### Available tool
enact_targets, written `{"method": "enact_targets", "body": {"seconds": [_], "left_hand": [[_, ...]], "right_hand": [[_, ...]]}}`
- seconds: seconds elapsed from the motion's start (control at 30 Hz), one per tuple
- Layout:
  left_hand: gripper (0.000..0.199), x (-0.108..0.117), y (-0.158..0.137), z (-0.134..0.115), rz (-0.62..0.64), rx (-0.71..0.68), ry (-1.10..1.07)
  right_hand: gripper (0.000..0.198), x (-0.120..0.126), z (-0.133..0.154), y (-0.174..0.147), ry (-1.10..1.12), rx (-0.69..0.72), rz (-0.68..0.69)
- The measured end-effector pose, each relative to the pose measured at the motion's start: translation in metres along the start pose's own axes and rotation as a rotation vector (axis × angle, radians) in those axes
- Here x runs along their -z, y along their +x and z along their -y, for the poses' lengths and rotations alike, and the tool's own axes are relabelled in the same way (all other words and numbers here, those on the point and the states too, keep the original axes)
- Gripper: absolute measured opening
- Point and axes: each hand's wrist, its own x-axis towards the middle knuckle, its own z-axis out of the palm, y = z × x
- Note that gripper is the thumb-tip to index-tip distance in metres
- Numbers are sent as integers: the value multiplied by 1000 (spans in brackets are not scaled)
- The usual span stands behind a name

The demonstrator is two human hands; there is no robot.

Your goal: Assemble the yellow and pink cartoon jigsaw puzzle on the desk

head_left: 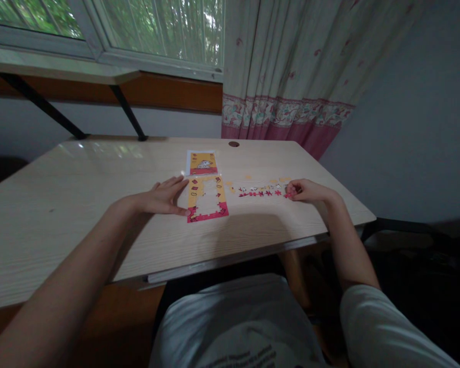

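A partly assembled jigsaw puzzle [207, 215] lies on the table, its yellow and pink border joined round a bare middle. My left hand [163, 197] rests at the puzzle's left side, fingers spread, with the thumb at the lower left corner. Just behind the puzzle is a reference picture [204, 163] of a white cartoon animal on yellow and red. To the right, loose puzzle pieces [268, 193] lie in rows, pink ones nearest me. At the right end of these rows my right hand [301, 189] has its fingers pinched together over a pink piece; whether it is lifted I cannot tell.
The pale wooden table [157, 250] has a round cable hole [233, 144] near its back edge. A raised shelf [61, 66] on black metal legs stands at the back left. Behind the table hangs a patterned curtain [287, 66] beside the window.
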Motion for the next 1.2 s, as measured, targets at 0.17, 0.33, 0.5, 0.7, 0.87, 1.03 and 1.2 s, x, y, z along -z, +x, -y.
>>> {"method": "enact_targets", "body": {"seconds": [0.17, 0.33, 0.5, 0.7, 0.87, 1.03, 1.2], "left_hand": [[138, -1, 0, 1, 19, -3, -12], [138, -2, 0, 1, 4, 0, -14], [140, 2, -3, -5, 17, 9, -38], [139, 7, -6, -13, 37, 29, -37], [140, 7, -7, -15, 46, 32, -24], [138, 5, -5, -12, 22, 10, -26], [137, 4, -4, -8, 23, 0, -18]], "right_hand": [[33, -8, 24, 2, 33, 50, 36], [30, -48, 79, 27, 84, 243, 79], [18, -109, 126, 67, 124, 360, 241], [9, -148, 160, 95, 61, 366, 323], [12, -156, 169, 101, -48, 381, 304], [18, -160, 165, 105, -76, 400, 296], [19, -162, 168, 102, -106, 424, 253]]}}
